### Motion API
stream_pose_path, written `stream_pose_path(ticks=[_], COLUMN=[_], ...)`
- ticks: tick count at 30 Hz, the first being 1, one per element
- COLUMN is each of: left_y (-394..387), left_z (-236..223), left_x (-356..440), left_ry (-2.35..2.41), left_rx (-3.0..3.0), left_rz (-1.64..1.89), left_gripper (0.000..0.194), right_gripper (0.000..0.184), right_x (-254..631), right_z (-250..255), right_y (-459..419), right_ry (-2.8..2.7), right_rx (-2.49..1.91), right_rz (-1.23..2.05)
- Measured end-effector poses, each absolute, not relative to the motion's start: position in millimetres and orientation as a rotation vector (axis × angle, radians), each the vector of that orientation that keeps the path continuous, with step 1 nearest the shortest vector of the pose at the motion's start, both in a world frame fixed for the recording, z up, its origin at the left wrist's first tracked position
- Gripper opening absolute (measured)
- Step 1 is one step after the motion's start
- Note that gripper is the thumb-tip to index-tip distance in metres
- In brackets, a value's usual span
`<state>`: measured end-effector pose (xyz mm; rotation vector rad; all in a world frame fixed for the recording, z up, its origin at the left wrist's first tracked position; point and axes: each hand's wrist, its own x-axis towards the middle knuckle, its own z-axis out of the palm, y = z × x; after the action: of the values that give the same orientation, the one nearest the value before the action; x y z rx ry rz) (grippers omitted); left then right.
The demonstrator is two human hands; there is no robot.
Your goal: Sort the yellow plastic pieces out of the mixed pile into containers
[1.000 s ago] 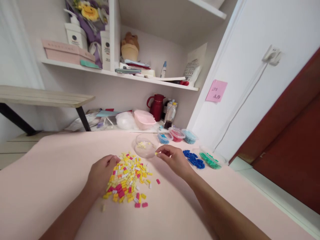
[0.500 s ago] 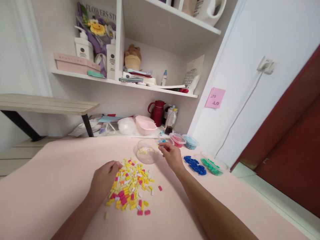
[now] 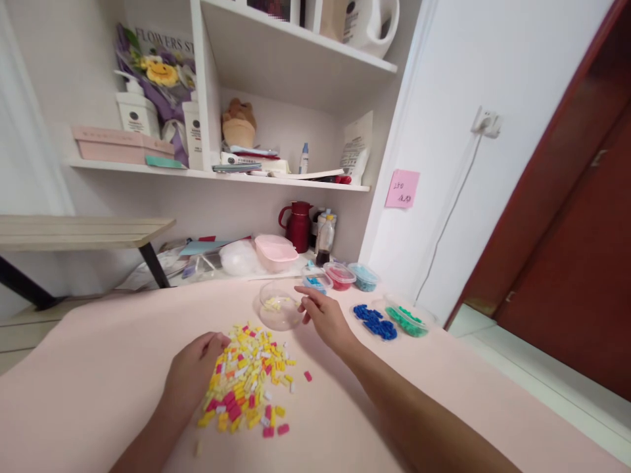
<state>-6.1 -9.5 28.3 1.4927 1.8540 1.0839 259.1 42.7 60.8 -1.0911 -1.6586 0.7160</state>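
A loose pile of small toy bricks (image 3: 246,381) in yellow, pale yellow, white, pink and orange lies on the pink tabletop. At the pile's left edge rests my left hand (image 3: 192,368), its fingers curled together; what they hold, if anything, is hidden. Behind the pile stands a round clear bowl (image 3: 269,322) with a few pale yellow bricks in it. My right hand (image 3: 325,322) is at the bowl's right rim, index finger stretched out and the other fingers loosely bent. I see nothing held in it.
To the right are dark blue bricks (image 3: 375,322) and a clear tub of green bricks (image 3: 408,322). Farther back stand tubs of light blue (image 3: 365,278) and red pieces (image 3: 340,277). A pink box (image 3: 277,252) and a red jug (image 3: 298,228) stand behind, under shelves.
My right hand has gone from a pinch above the bowl's right side to a looser shape with the index finger extended. My left hand stays beside the pile. The camera view has shifted rightward.
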Motion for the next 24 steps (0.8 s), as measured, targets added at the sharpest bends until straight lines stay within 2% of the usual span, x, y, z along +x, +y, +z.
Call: stream_pose_path(ticks=[4,7,15,24], left_y=[-9,-10,-14,-12], left_z=[28,30,36,28], left_x=[-5,-3,4,0], left_ry=[1.853,1.848,1.887,1.876], left_rx=[1.494,1.486,1.5,1.483], left_rz=[1.107,1.129,1.141,1.145], left_gripper=[0.034,0.034,0.031,0.033], right_gripper=[0.025,0.019,0.016,0.029], right_x=[258,258,254,261], right_z=[61,52,35,37], right_y=[9,-10,-14,-11], right_ry=[-1.781,-1.923,-2.241,-2.316], right_rx=[-1.025,-1.016,-0.93,-0.968], right_rz=[0.816,0.767,0.611,0.688])
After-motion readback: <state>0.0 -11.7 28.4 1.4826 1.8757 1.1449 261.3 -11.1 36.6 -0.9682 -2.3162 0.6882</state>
